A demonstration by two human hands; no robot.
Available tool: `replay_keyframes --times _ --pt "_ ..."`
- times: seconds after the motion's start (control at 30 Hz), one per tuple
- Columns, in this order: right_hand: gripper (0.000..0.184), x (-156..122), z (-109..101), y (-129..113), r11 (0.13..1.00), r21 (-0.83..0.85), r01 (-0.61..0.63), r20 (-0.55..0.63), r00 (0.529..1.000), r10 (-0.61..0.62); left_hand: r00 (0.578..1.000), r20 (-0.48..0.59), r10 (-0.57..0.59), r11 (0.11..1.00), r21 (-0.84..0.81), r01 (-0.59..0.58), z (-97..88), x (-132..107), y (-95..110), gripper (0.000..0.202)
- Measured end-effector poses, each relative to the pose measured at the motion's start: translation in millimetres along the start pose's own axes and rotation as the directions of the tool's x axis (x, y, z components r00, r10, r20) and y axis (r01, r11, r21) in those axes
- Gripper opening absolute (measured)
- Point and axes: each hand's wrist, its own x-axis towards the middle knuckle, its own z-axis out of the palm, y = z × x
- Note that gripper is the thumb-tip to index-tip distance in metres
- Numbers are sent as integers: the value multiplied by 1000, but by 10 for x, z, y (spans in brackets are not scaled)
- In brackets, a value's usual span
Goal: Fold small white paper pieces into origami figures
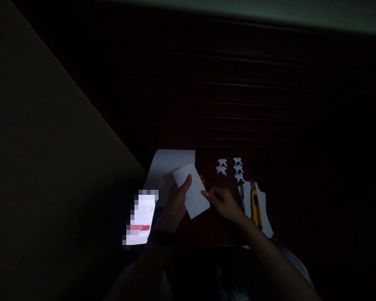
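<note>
Both hands hold a small white paper rectangle point(192, 192) above a dark wooden table point(207, 230). My left hand point(175, 207) grips its left edge, thumb on top, with a dark band on the wrist. At the paper's right edge my right hand point(222, 202) pinches it with thumb and fingers. A larger white sheet point(167, 167) lies flat under and behind the held paper.
Several small folded white paper figures point(230, 168) sit in two columns to the right. A yellow utility knife point(255, 207) and a pen point(242, 195) lie on another white sheet. A lit phone screen point(141, 217) glows at the left. The room is very dark.
</note>
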Motion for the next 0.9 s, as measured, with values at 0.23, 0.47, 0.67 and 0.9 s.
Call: replay_keyframes --times 0.23,0.47,0.67,0.9 --pt "46 -56 18 -83 994 -106 33 3 999 -33 999 -14 40 999 -5 -40 8 -14 29 44" --pt "48 -47 56 -46 999 -28 -34 0 999 34 998 -39 52 998 21 -51 12 -21 43 44" --pt "41 -47 58 -47 999 3 -34 -1 999 34 990 -129 60 996 66 -52 50 -24 96 45" --pt "42 -88 -138 -4 997 -81 3 6 1000 -2 960 -245 135 981 172 -94 -132 -130 248 34"
